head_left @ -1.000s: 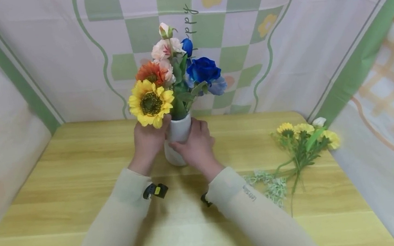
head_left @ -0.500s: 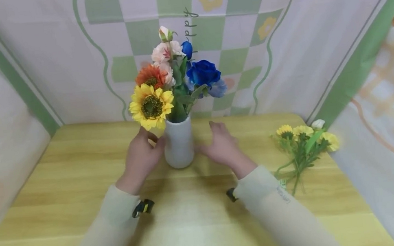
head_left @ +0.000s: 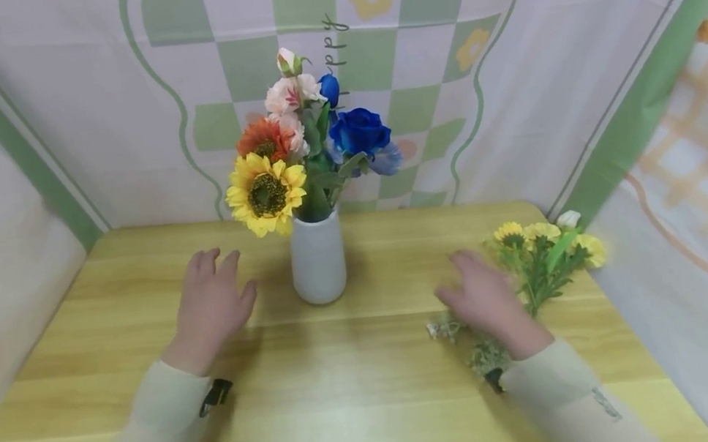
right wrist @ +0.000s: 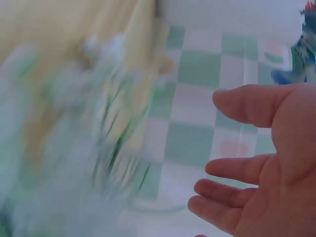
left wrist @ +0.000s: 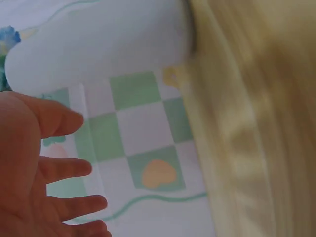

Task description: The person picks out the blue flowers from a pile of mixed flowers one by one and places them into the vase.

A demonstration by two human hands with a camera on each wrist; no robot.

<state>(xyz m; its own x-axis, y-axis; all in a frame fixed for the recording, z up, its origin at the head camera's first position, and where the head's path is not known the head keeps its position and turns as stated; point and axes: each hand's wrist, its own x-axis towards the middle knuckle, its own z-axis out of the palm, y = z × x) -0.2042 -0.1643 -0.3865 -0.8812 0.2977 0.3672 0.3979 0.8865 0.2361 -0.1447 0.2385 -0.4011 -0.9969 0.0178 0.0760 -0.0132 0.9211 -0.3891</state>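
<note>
A white vase (head_left: 318,262) stands upright on the wooden table, full of flowers: a yellow sunflower (head_left: 267,193), an orange flower (head_left: 266,139), pink blossoms (head_left: 286,96) and a blue rose (head_left: 360,132). My left hand (head_left: 211,308) is spread to the left of the vase, apart from it; the left wrist view shows its fingers straight and holding nothing. On the other side my right hand (head_left: 486,300), fingers extended and bare in the right wrist view, hovers over pale green sprigs (head_left: 486,356), partly hiding them. Whether it touches them I cannot tell.
Yellow flowers (head_left: 541,231) with green stems and a white bud (head_left: 569,219) lie at the table's right edge. Patterned cloth (head_left: 427,57) hangs behind the wooden table (head_left: 330,401) and along both sides.
Both hands have let go of the vase and drawn apart, the left one leftward, the right one rightward to the loose sprigs. The vase stays standing in place.
</note>
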